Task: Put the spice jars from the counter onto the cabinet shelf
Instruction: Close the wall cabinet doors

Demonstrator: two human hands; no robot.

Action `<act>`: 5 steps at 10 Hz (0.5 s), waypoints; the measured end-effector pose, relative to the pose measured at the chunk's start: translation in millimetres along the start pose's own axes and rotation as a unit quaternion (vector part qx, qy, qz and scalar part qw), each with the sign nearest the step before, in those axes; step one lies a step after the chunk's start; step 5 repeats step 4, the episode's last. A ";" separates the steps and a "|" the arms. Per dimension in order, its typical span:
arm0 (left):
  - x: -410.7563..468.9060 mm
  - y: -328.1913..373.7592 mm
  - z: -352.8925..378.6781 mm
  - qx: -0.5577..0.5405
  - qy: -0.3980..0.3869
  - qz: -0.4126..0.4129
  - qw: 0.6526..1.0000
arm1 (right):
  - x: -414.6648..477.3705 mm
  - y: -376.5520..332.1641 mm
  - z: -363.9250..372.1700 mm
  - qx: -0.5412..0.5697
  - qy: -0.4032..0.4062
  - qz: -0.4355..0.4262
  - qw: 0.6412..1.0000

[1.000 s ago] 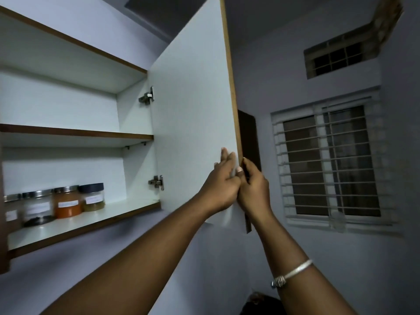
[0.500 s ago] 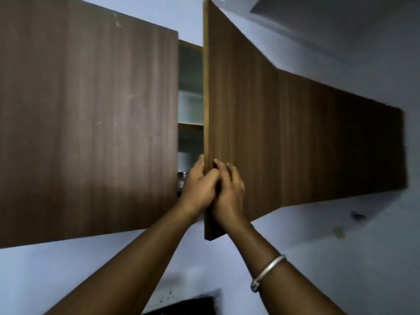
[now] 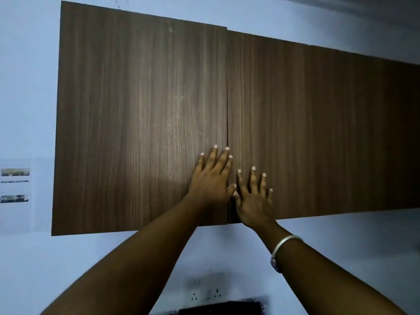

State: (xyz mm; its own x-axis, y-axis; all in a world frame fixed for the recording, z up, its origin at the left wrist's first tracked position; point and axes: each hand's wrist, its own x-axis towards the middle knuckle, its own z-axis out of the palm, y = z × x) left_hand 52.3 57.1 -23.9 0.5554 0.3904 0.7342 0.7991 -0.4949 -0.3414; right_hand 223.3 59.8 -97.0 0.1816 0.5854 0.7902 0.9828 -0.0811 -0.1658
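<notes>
1. Two brown wood-grain doors, the left door (image 3: 141,119) and the right door (image 3: 318,128), stand shut on a wall cabinet; they meet at a thin vertical seam (image 3: 227,110).
2. Left hand (image 3: 212,180): flat on the left door, fingers spread and pointing up, fingertips reaching the seam. It holds nothing.
3. Right hand (image 3: 253,197): flat on the right door just beside the seam, fingers spread, set lower than the left hand. It holds nothing; its thumb touches the left thumb at the seam.
4. A silver bangle (image 3: 284,246) circles the right wrist.
5. Both forearms rise from the lower edge of the view to the doors.
6. Spice jars and shelf: hidden behind the shut doors; neither can be seen.
7. Wall (image 3: 27,87): pale blue, around the cabinet on the left, above and below.
8. A white socket plate (image 3: 205,292) sits on the wall under the cabinet, between the forearms.
9. A dark object (image 3: 220,309) lies at the bottom edge below the socket plate, possibly an appliance; the dim view does not settle it.
10. A pale printed sheet (image 3: 14,192) with small pictures hangs on the wall left of the cabinet.
</notes>
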 end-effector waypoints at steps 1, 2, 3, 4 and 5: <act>3.3 -11.0 25.1 0.049 -0.026 0.003 0.998 | 3.9 -1.2 10.7 0.003 0.005 0.001 1.000; 1.8 -17.7 39.2 0.069 -0.017 0.003 0.997 | 6.6 -3.2 17.1 -0.010 0.005 0.008 1.000; 0.1 -16.5 44.2 0.064 -0.018 0.000 0.998 | 3.9 -3.6 19.8 -0.014 0.015 0.015 1.000; -3.0 -16.3 40.8 0.024 -0.003 -0.011 1.000 | 3.6 -17.2 4.6 -0.012 0.051 0.002 0.999; -3.0 -16.3 40.8 0.024 -0.003 -0.011 1.000 | 3.6 -17.2 4.6 -0.012 0.051 0.002 0.999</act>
